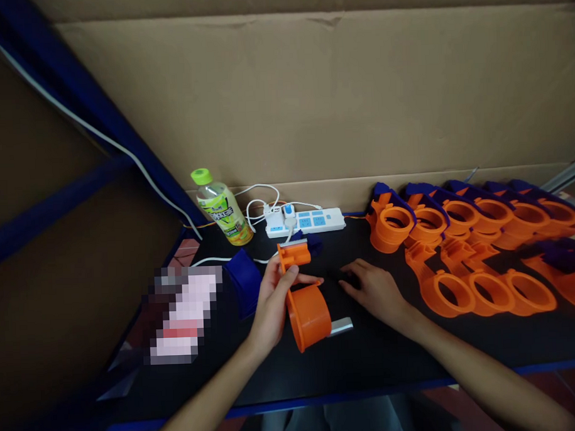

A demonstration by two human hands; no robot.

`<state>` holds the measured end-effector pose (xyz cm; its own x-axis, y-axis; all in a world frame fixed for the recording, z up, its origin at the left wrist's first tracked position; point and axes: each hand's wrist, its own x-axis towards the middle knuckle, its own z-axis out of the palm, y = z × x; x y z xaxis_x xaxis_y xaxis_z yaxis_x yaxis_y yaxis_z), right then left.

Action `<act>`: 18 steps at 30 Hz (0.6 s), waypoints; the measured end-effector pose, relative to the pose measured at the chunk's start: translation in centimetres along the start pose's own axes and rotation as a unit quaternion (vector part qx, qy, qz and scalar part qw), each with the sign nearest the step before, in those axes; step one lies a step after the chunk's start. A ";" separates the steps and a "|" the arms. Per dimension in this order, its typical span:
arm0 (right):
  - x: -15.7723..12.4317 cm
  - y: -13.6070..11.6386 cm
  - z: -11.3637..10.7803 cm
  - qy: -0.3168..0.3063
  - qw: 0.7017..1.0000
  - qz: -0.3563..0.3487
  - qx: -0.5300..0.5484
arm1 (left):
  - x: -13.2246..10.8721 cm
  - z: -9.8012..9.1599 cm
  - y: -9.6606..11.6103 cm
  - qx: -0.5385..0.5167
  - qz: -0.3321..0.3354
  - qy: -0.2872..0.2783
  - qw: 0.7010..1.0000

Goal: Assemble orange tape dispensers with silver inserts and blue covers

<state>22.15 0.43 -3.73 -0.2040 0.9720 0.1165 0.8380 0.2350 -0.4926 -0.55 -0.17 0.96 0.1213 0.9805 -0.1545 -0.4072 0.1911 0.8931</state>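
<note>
dispenser (312,318) held in l. grip (270,304), jutting to its rt; r. grip (375,291) state unclear.

From where I stand, nothing can be read for certain: the yellow-green label (223,214) on the plastic drink bottle (225,208) carries bold lettering, slanted with the bottle, too small and blurred to make out.

Power strip (311,223) behind the tape dispenser (310,316)
</note>
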 end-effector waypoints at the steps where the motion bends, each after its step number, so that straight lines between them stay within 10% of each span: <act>1: 0.1 0.2 -0.1 0.016 1.000 0.000 0.019 | 0.0 0.0 0.0 0.001 0.001 -0.001 1.000; 9: 0.1 -1.2 -2.0 0.106 0.944 -0.054 0.308 | 0.0 0.0 -0.7 0.041 -0.021 -0.059 0.997; 18: -1.0 -2.4 -1.3 0.133 0.952 -0.126 0.245 | -0.7 0.9 -1.8 0.031 -0.064 -0.124 0.990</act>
<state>20.99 -1.15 -1.57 -0.1768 0.8667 0.4664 0.4288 0.4944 -0.7561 0.89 -1.28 -0.17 0.3892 0.9060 -0.1664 -0.3189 0.3020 0.8984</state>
